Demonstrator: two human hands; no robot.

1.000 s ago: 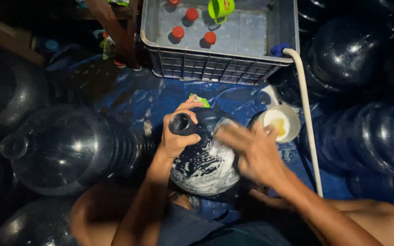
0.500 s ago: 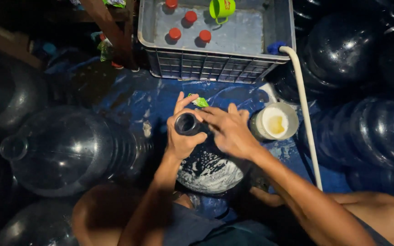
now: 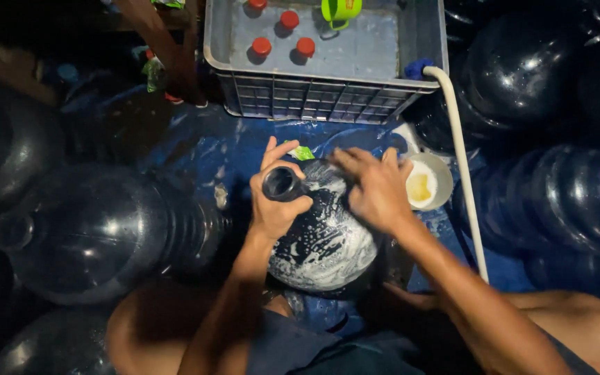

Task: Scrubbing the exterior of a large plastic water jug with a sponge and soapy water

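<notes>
A large dark water jug [image 3: 324, 236], streaked with white soap foam, sits dead centre between a seated person's knees, tipped so its shoulder faces up for scrubbing. The left hand [image 3: 276, 205] is clenched around the jug's neck, apparently to steady it; the right hand [image 3: 376, 187], fingers spread flat, presses on the foamy shoulder, with a scrap of green [image 3: 302, 152] just beyond at 12 o'clock. At 2 o'clock a white bowl [image 3: 428, 184] holds yellowish liquid, within reach. A white hose [image 3: 463, 167] runs down the right. At 12 o'clock a grey crate [image 3: 314, 101] holds red caps [image 3: 262, 46] and a green cup [image 3: 340, 10]. More dark jugs [image 3: 98, 236] crowd round.
</notes>
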